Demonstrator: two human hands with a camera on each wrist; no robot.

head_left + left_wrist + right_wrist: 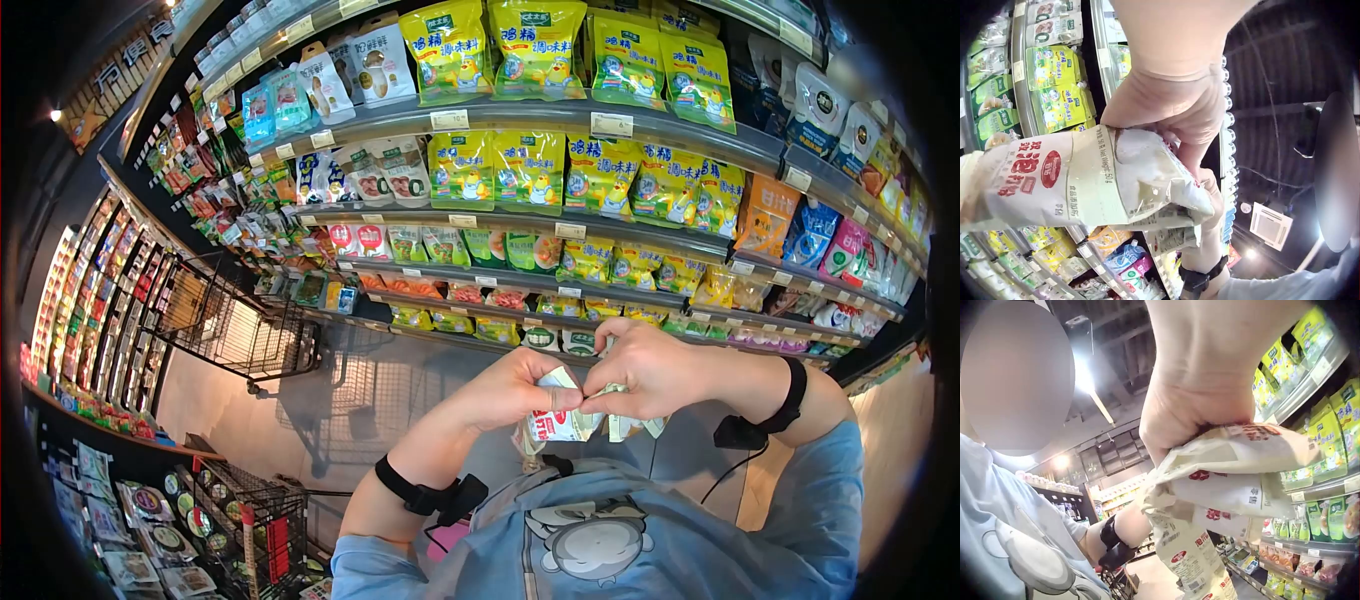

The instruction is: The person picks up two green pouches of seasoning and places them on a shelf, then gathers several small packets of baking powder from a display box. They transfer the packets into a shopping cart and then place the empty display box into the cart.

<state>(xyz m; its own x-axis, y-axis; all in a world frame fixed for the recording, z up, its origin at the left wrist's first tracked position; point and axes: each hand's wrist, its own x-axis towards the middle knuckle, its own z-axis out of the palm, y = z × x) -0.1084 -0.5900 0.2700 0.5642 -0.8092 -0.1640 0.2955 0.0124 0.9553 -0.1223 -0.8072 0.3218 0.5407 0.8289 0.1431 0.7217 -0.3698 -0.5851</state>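
Observation:
In front of the chest both hands grip white baking powder packets [562,425] with red print. The left hand [520,388] pinches a packet edge between thumb and fingers. Beside it, almost touching, the right hand [645,368] curls over the tops of several packets. One packet [1029,181] lies broadside in the left wrist view, its red lettering and 50 g label showing. From the right wrist view, packets fan out below the right hand, with one packet [1188,562] hanging lower from the bunch. The fingertips are partly hidden behind the packaging.
Shelves of yellow seasoning bags [525,165] stand close ahead. A black wire shopping cart [240,325] is on the floor to the left, and another cart [262,535] is at the lower left. Packaged goods [160,520] fill a nearby display.

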